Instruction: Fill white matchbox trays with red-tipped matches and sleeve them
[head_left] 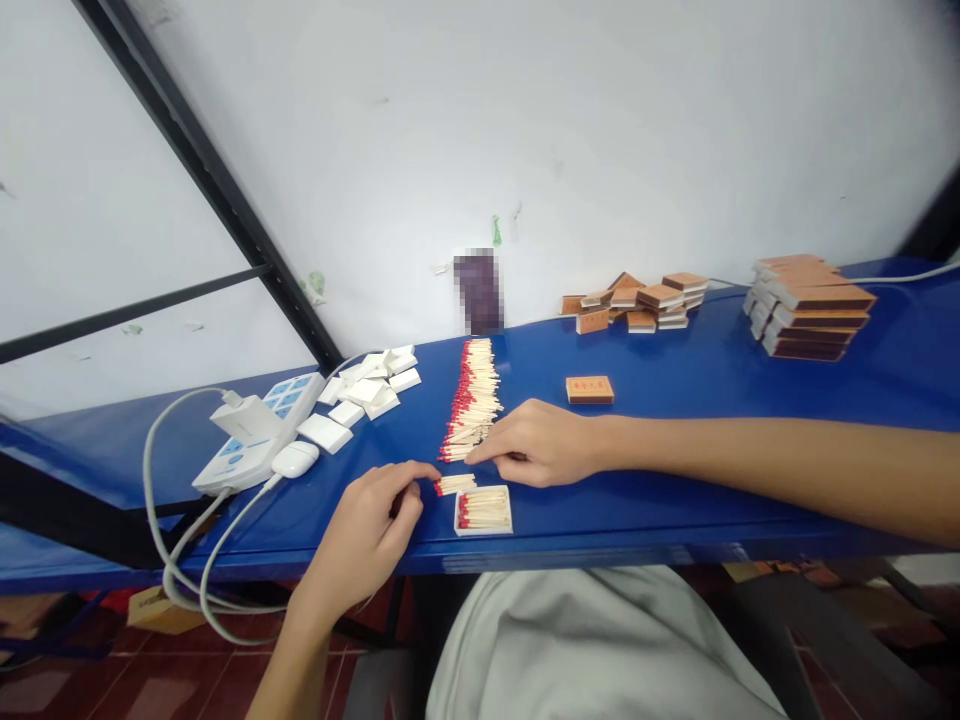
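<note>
A long row of red-headed matches (474, 395) runs from the wall towards me on the blue table. My right hand (536, 443) is open beside its near end, its index fingertip on the match ends and the other fingers bent. A small separate group of matches (457, 485) lies just in front of the row. Against their red heads rests the index fingertip of my left hand (371, 520), which is open with the thumb apart. Directly below that group, a white matchbox tray (510, 525) holds a layer of matches with the heads to the left.
White trays (367, 390) are heaped on the left, beside a power strip (247, 455) with a charger, cables and a white mouse-shaped item (295, 459). One orange matchbox (589, 390) lies right of the row. Loose matchboxes (637, 300) and a stack (814, 305) sit farther back.
</note>
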